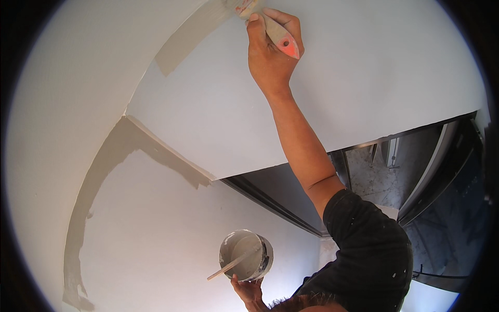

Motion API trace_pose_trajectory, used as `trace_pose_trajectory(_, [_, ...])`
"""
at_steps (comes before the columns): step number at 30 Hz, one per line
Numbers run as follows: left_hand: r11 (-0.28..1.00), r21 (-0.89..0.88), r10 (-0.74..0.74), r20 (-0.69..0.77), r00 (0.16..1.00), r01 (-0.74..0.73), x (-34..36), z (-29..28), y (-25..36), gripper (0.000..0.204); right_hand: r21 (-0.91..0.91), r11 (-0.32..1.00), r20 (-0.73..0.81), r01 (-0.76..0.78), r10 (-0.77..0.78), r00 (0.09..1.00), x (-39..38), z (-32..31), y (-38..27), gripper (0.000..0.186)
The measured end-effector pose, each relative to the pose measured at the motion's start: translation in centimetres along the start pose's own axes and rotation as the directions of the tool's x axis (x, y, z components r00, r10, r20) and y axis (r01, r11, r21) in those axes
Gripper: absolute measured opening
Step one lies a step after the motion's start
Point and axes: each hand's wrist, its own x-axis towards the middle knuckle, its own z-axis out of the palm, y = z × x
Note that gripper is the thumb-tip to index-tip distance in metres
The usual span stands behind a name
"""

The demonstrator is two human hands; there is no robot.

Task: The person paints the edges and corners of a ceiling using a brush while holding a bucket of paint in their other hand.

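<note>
High at the top edge, my right hand is closed around a paintbrush with a pale handle, its end red with a hole in it. The bristle end is at the far edge of the view, by a beige-grey painted strip along the wall's upper border. Lower down, my left hand holds a small round bucket from beneath, fingers against its side. Beige-grey paint coats the bucket's inside, and a flat wooden stick leans out over its rim.
Another beige-grey painted band runs along the edges of the lower white wall. At the right, a dark-framed opening shows a marbled floor and dark panels below.
</note>
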Motion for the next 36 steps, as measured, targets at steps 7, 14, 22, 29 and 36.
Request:
trace_pose_trajectory(7, [1.000, 0.020, 0.006, 0.000, 1.000, -0.006, 0.2, -0.3, -0.1, 0.074, -0.017, 1.000, 0.013, 0.009, -0.008, 1.000, -0.2, 0.0, 0.5, 0.019])
trace_pose_trajectory(14, [1.000, 0.021, 0.004, -0.011, 1.000, -0.004, 0.2, -0.3, -0.2, 0.074, -0.016, 1.000, 0.014, -0.010, 0.011, 1.000, -0.5, 0.0, 0.4, 0.018])
trace_pose_trajectory(22, [1.000, 0.017, 0.006, -0.007, 1.000, -0.005, 0.3, -0.2, -0.2, 0.074, -0.029, 0.999, 0.023, 0.026, -0.025, 0.999, -0.8, 0.1, 0.7, 0.018])
trace_pose_trajectory(29, [0.999, 0.036, -0.011, -0.024, 1.000, 0.012, 1.0, -1.3, -0.6, 0.083, -0.047, 0.999, 0.032, 0.024, -0.022, 0.999, -1.1, 0.3, 1.2, 0.019])
trace_pose_trajectory(36, [1.000, 0.020, 0.003, -0.014, 1.000, -0.003, 0.6, -0.4, -0.5, 0.077, -0.045, 0.998, 0.048, 0.043, -0.041, 0.998, -1.4, 0.5, 1.5, 0.021])
